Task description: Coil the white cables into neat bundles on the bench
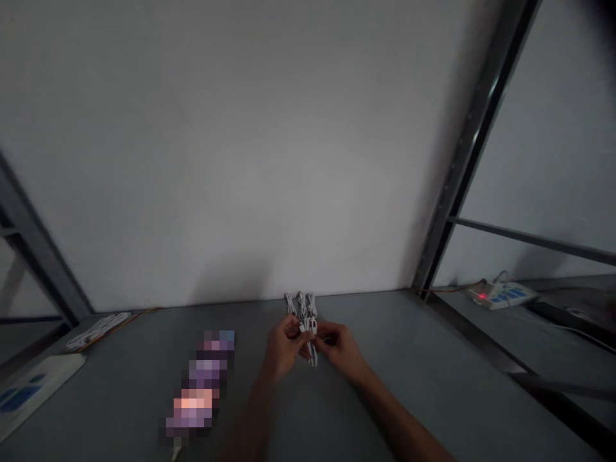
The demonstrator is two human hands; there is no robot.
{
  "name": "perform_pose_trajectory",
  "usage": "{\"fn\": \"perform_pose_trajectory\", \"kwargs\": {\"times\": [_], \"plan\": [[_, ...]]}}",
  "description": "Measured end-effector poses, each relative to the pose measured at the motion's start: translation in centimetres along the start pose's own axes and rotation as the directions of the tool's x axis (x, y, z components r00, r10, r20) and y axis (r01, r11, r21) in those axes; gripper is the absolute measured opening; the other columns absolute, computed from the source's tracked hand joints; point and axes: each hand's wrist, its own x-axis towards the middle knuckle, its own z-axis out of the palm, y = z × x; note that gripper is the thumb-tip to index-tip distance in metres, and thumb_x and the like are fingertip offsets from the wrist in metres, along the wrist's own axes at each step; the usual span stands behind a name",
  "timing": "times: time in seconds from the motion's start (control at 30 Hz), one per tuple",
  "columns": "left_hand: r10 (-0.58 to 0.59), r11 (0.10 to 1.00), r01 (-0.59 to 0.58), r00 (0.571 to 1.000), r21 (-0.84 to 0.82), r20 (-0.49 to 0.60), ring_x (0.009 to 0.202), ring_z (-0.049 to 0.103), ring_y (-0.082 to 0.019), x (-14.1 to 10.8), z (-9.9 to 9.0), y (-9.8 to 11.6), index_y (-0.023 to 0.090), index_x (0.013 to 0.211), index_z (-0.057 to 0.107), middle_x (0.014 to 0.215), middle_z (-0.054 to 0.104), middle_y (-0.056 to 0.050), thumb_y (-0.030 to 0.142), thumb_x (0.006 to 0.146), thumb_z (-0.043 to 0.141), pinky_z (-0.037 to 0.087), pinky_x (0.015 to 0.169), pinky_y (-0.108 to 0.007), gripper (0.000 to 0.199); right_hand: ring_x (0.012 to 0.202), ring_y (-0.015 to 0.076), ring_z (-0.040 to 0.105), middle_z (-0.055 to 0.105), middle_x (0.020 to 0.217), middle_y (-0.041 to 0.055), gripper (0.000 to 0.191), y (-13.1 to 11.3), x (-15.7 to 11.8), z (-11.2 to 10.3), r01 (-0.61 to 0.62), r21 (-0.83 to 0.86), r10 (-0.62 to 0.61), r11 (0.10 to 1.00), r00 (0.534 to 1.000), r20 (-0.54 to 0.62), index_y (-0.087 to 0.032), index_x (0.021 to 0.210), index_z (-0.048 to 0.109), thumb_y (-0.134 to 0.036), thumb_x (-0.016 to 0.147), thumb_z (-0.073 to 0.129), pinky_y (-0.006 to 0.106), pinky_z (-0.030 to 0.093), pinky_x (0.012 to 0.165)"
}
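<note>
From where I stand, the clearest landmark is the row of three coiled white cables [301, 305], set side by side on the grey desk [404, 359] close to the wall [308, 160]. They lie with slim gaps between them, likely so that each coil keeps its shape and none tangles with its neighbour.

Just in front of that row, on the person's side, a folded white cable [309, 328] is held between two bare hands. The left hand [283, 345] has its fingers pinched on it from one side; the right hand [338, 350] pinches from the other, thumb and forefinger together. Such a fingertip grip suits something thin and springy, and two hands probably stop the loops from opening.

Left of the row and nearer the person lies a long, phone-like object [199, 382], pixelated past recognition, with a pale lead [177, 448] at its near end. Farther left of the row are a white power strip [45, 388] and a loose white cord [99, 328]. Well right of it, beyond a metal post [474, 144], another power strip [510, 294] shows a red light, so it seems powered.
</note>
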Motion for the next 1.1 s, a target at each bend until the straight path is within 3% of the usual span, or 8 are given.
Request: {"fn": "perform_pose_trajectory", "kwargs": {"times": [0.13, 0.33, 0.43, 0.53, 0.63, 0.77, 0.9, 1.1], "plan": [[0.032, 0.996, -0.03, 0.999, -0.086, 0.03, 0.042, 0.056, -0.01, 0.3, -0.1, 0.2, 0.017, 0.07, 0.05, 0.054, 0.059, 0.005, 0.05, 0.057, 0.08, 0.05, 0.043, -0.023, 0.046, 0.054, 0.014, 0.053, 0.058, 0.06, -0.0005, 0.04, 1.0, 0.7, 0.2, -0.065, 0.179, 0.091, 0.982, 0.987, -0.136, -0.017, 0.072, 0.059, -0.048, 0.059, 0.081, 0.026, 0.044, 0.052], [0.028, 0.993, -0.025, 0.999, -0.115, 0.025, 0.041, 0.053, -0.009, 0.4, 0.0, 0.2, 0.016, 0.07, 0.051, 0.053, 0.061, 0.003, 0.06, 0.057, 0.077, 0.047, 0.041, -0.022, 0.052, 0.059, 0.0149, 0.06, 0.067, 0.07, 0.0018, 0.049, 1.5, 1.2, -1.0, -0.216, 0.381, 0.248, 0.899, 0.968, -0.037, -0.017, 0.075, 0.055, -0.05, 0.052, 0.084, 0.026, 0.045, 0.058], [0.013, 0.992, -0.007, 0.999, -0.124, 0.05, 0.039, 0.052, -0.009, 0.2, 0.4, 0.2, 0.015, 0.069, 0.053, 0.062, 0.063, -0.001, 0.067, 0.058, 0.073, 0.044, 0.036, -0.021, 0.056, 0.059, 0.0155, 0.061, 0.068, 0.071, 0.0025, 0.051, 1.4, 1.0, -1.2, -0.266, 0.387, 0.281, 0.883, 0.959, 0.018, -0.017, 0.077, 0.056, -0.051, 0.052, 0.084, 0.026, 0.045, 0.057], [0.013, 0.994, -0.002, 0.995, -0.113, 0.102, 0.037, 0.049, -0.007, 0.2, 0.7, 0.0, 0.015, 0.068, 0.055, 0.058, 0.058, 0.002, 0.068, 0.062, 0.069, 0.043, 0.035, -0.021, 0.056, 0.057, 0.015, 0.06, 0.068, 0.068, 0.0018, 0.052, 1.5, 0.9, -1.0, -0.246, 0.402, 0.248, 0.882, 0.968, 0.049, -0.017, 0.078, 0.058, -0.052, 0.051, 0.085, 0.026, 0.045, 0.056], [-0.004, 0.996, 0.014, 0.993, -0.083, 0.118, 0.035, 0.047, -0.007, 0.2, 0.7, -0.5, 0.017, 0.068, 0.051, 0.052, 0.053, 0.006, 0.062, 0.059, 0.075, 0.042, 0.034, -0.02, 0.052, 0.054, 0.0141, 0.059, 0.067, 0.063, 0.001, 0.051, 1.8, 1.0, -0.9, -0.2, 0.378, 0.216, 0.904, 0.976, 0.001, -0.016, 0.076, 0.06, -0.053, 0.051, 0.085, 0.025, 0.044, 0.054], [-0.036, 0.998, 0.043, 0.992, -0.048, 0.124, 0.045, 0.056, -0.012, 0.2, 0.7, -1.0, 0.017, 0.072, 0.052, 0.057, 0.06, 0.003, 0.05, 0.054, 0.082, 0.047, 0.038, -0.022, 0.048, 0.059, 0.0152, 0.061, 0.069, 0.067, 0.0039, 0.049, 2.2, 1.2, -1.2, -0.172, 0.339, 0.196, 0.925, 0.98, -0.037, -0.013, 0.077, 0.067, -0.056, 0.058, 0.08, 0.027, 0.046, 0.058], [-0.046, 0.999, 0.046, 0.995, -0.002, 0.093, 0.048, 0.059, -0.014, -0.1, 0.7, -0.8, 0.014, 0.08, 0.062, 0.063, 0.067, -0.002, 0.045, 0.06, 0.079, 0.049, 0.04, -0.024, 0.041, 0.064, 0.0181, 0.063, 0.071, 0.073, 0.0058, 0.05, 2.2, 1.1, -1.3, -0.163, 0.308, 0.182, 0.937, 0.983, -0.032, -0.012, 0.079, 0.071, -0.058, 0.06, 0.077, 0.03, 0.048, 0.064], [-0.048, 0.995, 0.044, 0.998, 0.088, 0.051, 0.042, 0.055, -0.011, -0.1, 0.8, -0.8, 0.013, 0.067, 0.066, 0.057, 0.065, -0.002, 0.036, 0.069, 0.069, 0.047, 0.04, -0.022, 0.023, 0.057, 0.0183, 0.061, 0.066, 0.066, 0.003, 0.049, 2.4, 1.2, -1.2, -0.173, 0.277, 0.213, 0.945, 0.969, -0.123, -0.016, 0.078, 0.064, -0.052, 0.05, 0.083, 0.032, 0.05, 0.059]]}}
